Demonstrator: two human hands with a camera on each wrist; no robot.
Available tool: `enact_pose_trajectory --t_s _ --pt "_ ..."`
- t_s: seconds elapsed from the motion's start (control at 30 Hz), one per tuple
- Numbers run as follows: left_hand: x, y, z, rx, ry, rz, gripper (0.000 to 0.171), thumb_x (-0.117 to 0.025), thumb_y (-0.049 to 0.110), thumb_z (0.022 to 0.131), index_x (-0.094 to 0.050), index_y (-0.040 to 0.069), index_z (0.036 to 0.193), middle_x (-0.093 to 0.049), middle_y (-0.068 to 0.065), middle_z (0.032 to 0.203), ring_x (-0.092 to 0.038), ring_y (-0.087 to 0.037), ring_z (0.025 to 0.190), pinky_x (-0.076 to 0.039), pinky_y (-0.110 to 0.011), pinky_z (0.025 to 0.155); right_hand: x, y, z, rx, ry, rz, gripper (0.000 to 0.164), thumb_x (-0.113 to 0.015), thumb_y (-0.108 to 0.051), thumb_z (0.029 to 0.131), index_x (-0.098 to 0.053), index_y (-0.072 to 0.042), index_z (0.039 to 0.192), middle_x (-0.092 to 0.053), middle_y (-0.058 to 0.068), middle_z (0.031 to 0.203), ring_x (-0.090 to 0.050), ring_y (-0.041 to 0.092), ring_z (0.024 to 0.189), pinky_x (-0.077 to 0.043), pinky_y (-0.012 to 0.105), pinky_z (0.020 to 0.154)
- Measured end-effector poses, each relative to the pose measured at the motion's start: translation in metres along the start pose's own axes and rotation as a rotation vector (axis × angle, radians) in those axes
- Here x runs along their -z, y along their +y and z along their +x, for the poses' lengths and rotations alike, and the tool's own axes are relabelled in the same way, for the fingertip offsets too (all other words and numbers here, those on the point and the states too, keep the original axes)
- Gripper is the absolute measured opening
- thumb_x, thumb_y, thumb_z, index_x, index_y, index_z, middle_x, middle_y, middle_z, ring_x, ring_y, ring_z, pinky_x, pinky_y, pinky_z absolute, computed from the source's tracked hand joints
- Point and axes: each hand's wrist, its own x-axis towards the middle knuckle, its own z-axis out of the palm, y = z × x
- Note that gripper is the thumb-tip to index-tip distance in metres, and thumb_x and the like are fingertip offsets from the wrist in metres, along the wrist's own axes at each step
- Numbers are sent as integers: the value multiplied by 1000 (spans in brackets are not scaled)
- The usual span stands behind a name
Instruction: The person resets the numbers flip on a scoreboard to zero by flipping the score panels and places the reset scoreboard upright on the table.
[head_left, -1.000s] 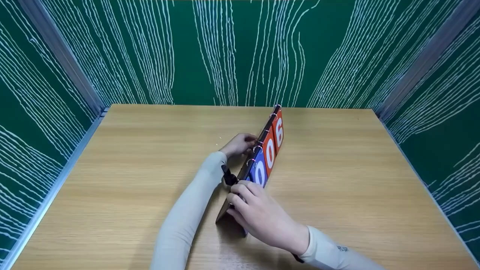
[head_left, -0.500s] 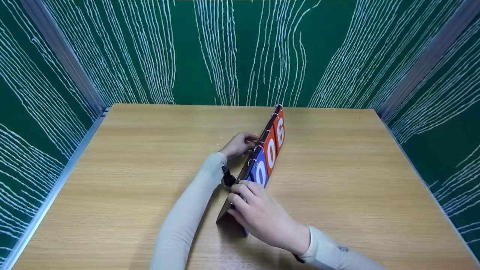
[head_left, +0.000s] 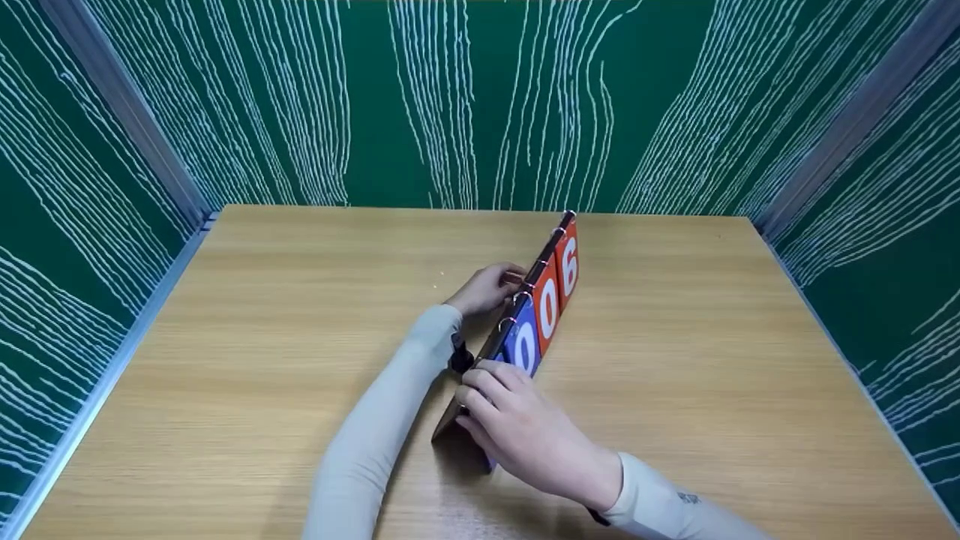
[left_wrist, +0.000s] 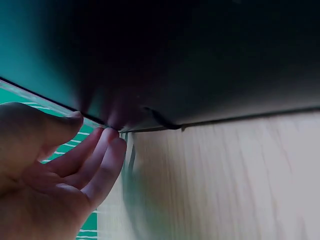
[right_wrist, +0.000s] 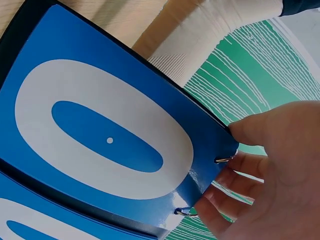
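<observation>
A tabletop flip scoreboard [head_left: 547, 300] stands like a tent, running obliquely away from me, with ring-bound blue and red number cards on its right face. At its near end my right hand [head_left: 525, 427] grips the top corner. The right wrist view shows the thumb and fingers of that hand about the ringed edge of a blue card [right_wrist: 35, 150] with a white 0. My left hand [head_left: 480, 291] is behind the board, at its dark back panel [left_wrist: 210, 65]. In the left wrist view its fingertips touch the panel near a lower corner, fingers nearly straight.
The board stands on a wood-grain table [head_left: 300, 300]. Green walls [head_left: 660, 90] with white wavy lines rise behind and at both sides, joined by grey corner posts [head_left: 127, 105].
The scoreboard's far end has swung slightly to the right, and my left hand has moved right with it. My right hand has stayed nearly in place at the near end.
</observation>
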Motion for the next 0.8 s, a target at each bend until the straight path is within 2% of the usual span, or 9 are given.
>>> enact_pose_trajectory --t_s 0.43,0.6,0.7,0.8 --pt "-1 2 0 51 -4 -1 38 -49 7 106 -49 -1 143 -64 -21 139 -61 -30 132 -49 -37 111 4 1 0 0 -32 13 20 -68 -21 96 -66 -12 114 -66 -1 114 -59 19 113 -47 33 102" --pt "0 4 -2 107 -4 -65 40 -51 8 105 -48 0 145 -64 -21 138 -64 -29 125 -54 -30 97 4 1 0 12 -36 15 19 -66 -20 97 -66 -13 115 -66 -2 114 -58 18 113 -47 33 102" --pt "1 5 -2 144 -3 -102 42 -51 9 105 -46 2 147 -64 -21 139 -65 -29 122 -53 -28 88 5 1 0 10 -41 18 18 -65 -20 98 -65 -14 115 -66 -2 116 -58 18 113 -46 32 102" --pt "2 4 -2 160 3 -118 43 -51 9 105 -46 3 147 -64 -20 139 -65 -30 122 -54 -30 88 5 1 0 14 -30 40 18 -66 -19 98 -65 -13 115 -66 -2 115 -59 18 113 -46 32 102"
